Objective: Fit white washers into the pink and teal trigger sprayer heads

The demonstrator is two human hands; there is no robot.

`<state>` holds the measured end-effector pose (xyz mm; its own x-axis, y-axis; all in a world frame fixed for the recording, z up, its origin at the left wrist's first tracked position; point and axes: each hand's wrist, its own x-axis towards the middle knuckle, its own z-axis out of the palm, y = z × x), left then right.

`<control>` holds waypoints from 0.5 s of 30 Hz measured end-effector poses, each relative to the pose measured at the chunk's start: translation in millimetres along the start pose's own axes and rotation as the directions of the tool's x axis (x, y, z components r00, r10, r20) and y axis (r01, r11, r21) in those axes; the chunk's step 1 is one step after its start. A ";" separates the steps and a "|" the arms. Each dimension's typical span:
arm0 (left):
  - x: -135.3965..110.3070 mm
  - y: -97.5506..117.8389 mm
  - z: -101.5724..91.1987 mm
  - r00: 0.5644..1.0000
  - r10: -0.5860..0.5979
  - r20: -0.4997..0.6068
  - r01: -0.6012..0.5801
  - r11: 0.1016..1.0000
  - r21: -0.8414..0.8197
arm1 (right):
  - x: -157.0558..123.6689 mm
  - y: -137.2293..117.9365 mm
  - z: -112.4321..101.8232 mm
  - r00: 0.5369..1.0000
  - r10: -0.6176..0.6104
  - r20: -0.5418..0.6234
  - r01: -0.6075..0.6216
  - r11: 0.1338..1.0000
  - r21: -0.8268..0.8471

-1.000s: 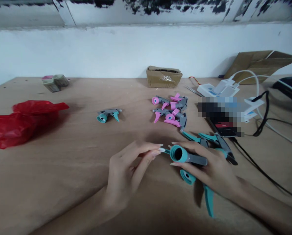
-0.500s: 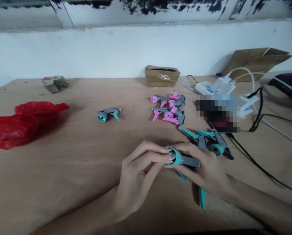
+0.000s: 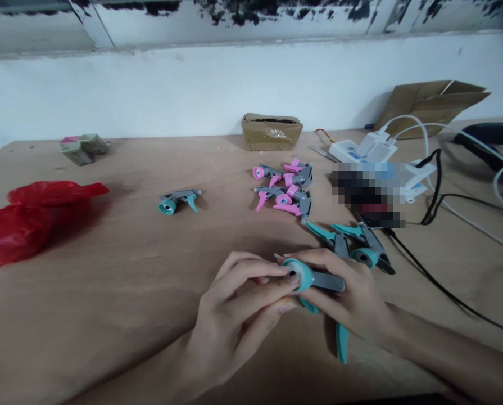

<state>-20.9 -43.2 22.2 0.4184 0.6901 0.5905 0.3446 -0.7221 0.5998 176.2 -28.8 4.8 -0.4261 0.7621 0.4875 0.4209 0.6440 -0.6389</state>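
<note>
My right hand [image 3: 352,287] grips a grey trigger spray head [image 3: 327,280], its teal collar turned toward my left hand. The fingers of my left hand [image 3: 238,309] are bent against the collar's open end, one fingertip at its mouth, where a pale insert with a dark hole shows. The left thumb sits lower, near the collar. Beneath my hands lies another teal part [image 3: 341,343], partly hidden. Just behind my right hand are grey-and-teal spray heads [image 3: 365,247]. One more teal spray head [image 3: 177,201] rests alone to the left.
Several pink-and-grey spray heads [image 3: 285,191] lie mid-table. A red plastic bag [image 3: 36,219] is at left, a small cardboard box [image 3: 271,133] by the wall. On the right are a white power strip [image 3: 346,152], a black cable [image 3: 440,281] and folded cardboard [image 3: 428,107].
My left fingertips have loosened and shifted slightly at the collar, the thumb dropping lower. The pale insert inside the collar shows more plainly. The view has shifted a little.
</note>
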 end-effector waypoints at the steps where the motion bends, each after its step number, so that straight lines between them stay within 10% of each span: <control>1: 0.2 -0.3 -0.9 1.000 0.007 -0.001 -0.007 1.000 0.002 | 0.0 -0.3 -0.4 1.000 0.007 -0.004 -0.007 1.000 0.007; 15: 3.8 -1.8 -1.5 0.998 0.048 -0.031 -0.046 0.997 0.054 | 0.0 1.5 0.0 0.995 -0.094 0.024 0.095 0.993 -0.067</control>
<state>-21.1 -39.2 24.2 0.4086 0.6558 0.6348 0.3700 -0.7548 0.5416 176.9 -27.9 3.9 -0.4827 0.6964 0.5310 0.4310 0.7167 -0.5482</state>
